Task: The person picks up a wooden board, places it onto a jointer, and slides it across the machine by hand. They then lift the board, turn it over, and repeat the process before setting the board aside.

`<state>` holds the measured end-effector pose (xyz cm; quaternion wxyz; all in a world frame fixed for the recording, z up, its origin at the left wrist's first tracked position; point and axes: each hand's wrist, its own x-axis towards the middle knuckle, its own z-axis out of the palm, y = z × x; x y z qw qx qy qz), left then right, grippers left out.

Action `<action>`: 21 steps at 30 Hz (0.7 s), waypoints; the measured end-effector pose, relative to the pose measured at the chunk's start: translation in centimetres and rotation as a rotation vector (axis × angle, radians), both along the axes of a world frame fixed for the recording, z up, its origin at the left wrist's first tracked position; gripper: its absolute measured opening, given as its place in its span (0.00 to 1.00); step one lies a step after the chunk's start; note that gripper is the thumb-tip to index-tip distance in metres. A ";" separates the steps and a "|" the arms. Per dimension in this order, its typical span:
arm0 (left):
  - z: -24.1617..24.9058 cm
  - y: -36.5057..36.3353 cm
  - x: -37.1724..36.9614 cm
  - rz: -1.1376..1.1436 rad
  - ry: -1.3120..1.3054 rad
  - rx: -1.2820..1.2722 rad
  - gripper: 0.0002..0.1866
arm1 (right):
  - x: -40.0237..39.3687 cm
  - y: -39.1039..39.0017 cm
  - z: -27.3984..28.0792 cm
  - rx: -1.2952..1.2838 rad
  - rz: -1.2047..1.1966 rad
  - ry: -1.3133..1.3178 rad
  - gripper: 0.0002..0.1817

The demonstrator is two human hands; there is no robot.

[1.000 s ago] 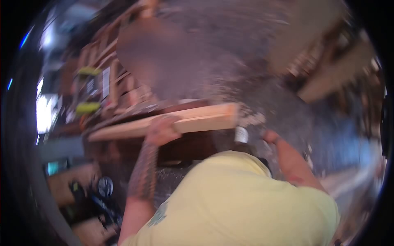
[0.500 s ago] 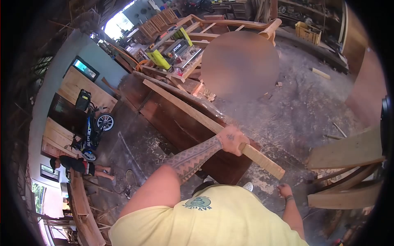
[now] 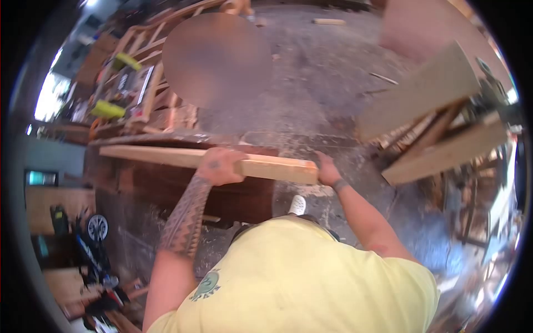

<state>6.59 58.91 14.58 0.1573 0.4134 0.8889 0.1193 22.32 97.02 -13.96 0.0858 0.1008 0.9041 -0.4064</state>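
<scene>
A long, squared wooden beam (image 3: 282, 168) runs across the view in front of me, its near end toward the right. My left hand (image 3: 221, 166), at the end of a patterned forearm, is wrapped over the beam a short way in from that end. Right at the beam's end face is my right hand (image 3: 327, 168), its fingers stretched out and apart rather than closed round the wood. Below the beam lies a wide, dark reddish-brown wooden panel (image 3: 244, 195), partly covered by the beam and my left forearm.
A planer with yellow-green ends (image 3: 129, 83) stands at upper left beside wooden framing. Large cut boards (image 3: 425, 94) rise on the right. A small wood offcut (image 3: 329, 21) lies on the floor at the back. A motorbike (image 3: 91, 247) stands at lower left. A round blurred patch hides the upper middle.
My view has turned, and the beam now lies nearly level across it. My right hand has come up from beside my body to the beam's end. The left hand keeps its hold.
</scene>
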 end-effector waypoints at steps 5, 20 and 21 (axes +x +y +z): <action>0.7 -4.6 -3.1 0.014 0.022 0.025 0.28 | -4.0 -6.2 8.5 -0.055 0.201 0.260 0.56; -4.4 -17.9 -8.7 -0.109 0.250 0.269 0.34 | -3.7 -17.8 11.5 -0.120 0.108 0.063 0.34; -5.1 -19.4 -8.8 -0.127 0.301 0.311 0.35 | -2.6 -18.3 11.2 -0.117 0.088 0.026 0.35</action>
